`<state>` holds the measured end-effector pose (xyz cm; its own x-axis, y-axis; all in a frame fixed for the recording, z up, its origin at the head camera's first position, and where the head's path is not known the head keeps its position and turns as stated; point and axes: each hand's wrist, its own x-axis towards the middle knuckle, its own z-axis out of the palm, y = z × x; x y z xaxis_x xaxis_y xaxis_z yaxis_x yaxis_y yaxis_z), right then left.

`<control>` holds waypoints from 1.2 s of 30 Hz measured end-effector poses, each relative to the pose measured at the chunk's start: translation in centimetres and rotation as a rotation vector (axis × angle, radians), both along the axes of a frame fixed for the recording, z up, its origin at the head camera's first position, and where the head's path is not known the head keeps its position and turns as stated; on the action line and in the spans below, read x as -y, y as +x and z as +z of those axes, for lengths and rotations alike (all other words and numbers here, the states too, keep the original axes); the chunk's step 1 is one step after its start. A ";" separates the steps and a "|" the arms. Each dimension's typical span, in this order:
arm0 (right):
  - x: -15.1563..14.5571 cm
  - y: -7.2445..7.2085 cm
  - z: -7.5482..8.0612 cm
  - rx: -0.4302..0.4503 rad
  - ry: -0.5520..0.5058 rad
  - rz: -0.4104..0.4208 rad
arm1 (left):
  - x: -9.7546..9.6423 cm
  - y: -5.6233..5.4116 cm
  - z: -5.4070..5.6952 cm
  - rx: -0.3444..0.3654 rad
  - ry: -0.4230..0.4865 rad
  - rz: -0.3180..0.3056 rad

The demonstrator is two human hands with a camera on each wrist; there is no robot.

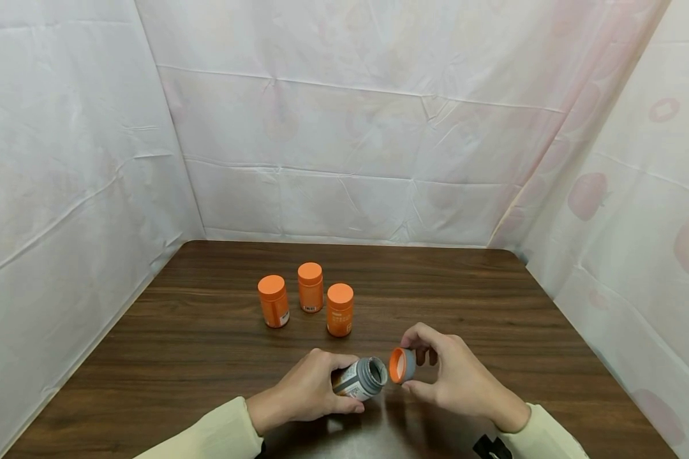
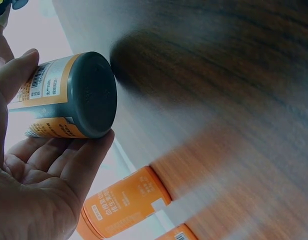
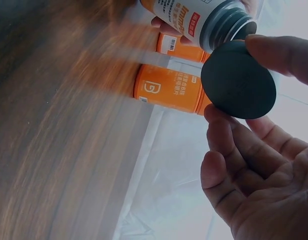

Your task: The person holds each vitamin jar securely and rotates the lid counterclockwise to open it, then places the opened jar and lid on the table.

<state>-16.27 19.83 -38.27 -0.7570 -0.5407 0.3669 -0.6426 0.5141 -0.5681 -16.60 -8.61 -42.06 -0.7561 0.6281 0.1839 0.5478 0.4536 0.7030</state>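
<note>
Bottle (image 1: 356, 382) with a grey neck is uncapped and tilted over the table (image 1: 465, 293), its mouth facing right. Left hand (image 1: 312, 386) has it wrapped between thumb and fingers, so those are only part-way spread. Right hand (image 1: 456, 376) is pinching the grey cap (image 1: 410, 365), orange on the inside, by its edge, just beside the bottle's mouth. Three orange jars (image 1: 340, 312) with their lids on stand upright close together a bit farther back, kinda left of the cap.
</note>
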 end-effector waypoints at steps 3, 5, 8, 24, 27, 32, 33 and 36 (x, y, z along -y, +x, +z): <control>-0.1 0.0 -0.1 0.011 -0.005 -0.009 | 0.0 0.0 0.0 -0.001 -0.001 0.003; -0.2 -0.1 -0.2 0.022 -0.009 -0.014 | 0.0 0.0 0.0 -0.001 -0.003 0.005; -0.3 -0.1 -0.2 0.034 -0.010 -0.020 | 0.0 0.0 0.0 0.001 -0.004 0.003; -0.8 -0.6 -0.7 0.034 -0.024 -0.041 | 0.1 0.0 -0.1 0.002 0.005 0.016; -0.9 -0.7 -0.7 0.042 -0.027 -0.051 | 0.1 0.0 -0.1 0.006 0.007 0.025; -1.0 -0.9 -0.6 0.044 -0.018 -0.075 | 0.2 0.0 0.0 0.008 0.008 0.040; -1.0 -0.9 -0.6 0.043 -0.017 -0.079 | 0.2 0.0 0.0 0.007 0.009 0.042; -1.1 -1.0 -0.7 0.037 -0.011 -0.094 | 0.2 0.0 0.0 0.008 0.012 0.046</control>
